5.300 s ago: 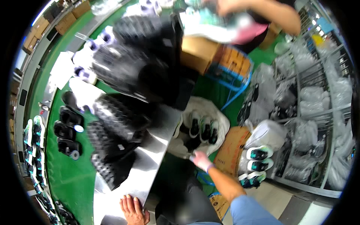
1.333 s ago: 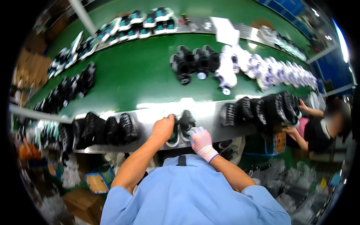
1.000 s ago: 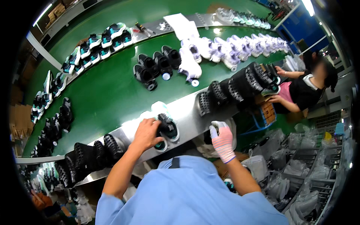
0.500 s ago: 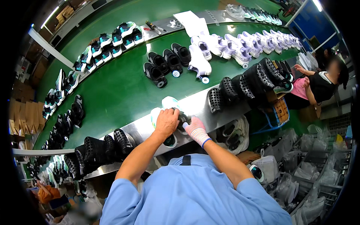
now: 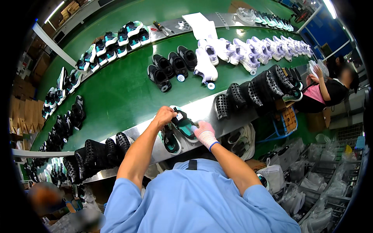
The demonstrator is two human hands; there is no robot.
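Note:
A black and teal sneaker (image 5: 182,121) with a white sole sits on the metal strip in front of me. My bare left hand (image 5: 165,116) pinches its upper near the tongue, beside a small white label. At the shoe's right side, toward the heel, my right hand (image 5: 206,134) in a striped pinkish-white glove is closed against it, with the thumb by the opening. The glove hides part of that edge. Just left of this shoe stands a matching sneaker (image 5: 171,142), partly under my left forearm.
Black studded forms (image 5: 222,106) line the metal edge on the right, and others (image 5: 123,141) on the left. Black shoes (image 5: 159,77) and lilac-white sneakers (image 5: 206,72) stand across the green table (image 5: 116,93). A person (image 5: 330,93) works at the far right.
My left hand has shifted slightly left and up, uncovering the sneaker's tongue and label. The sneakers now show their dark uppers. The person at right has raised a hand with something whitish.

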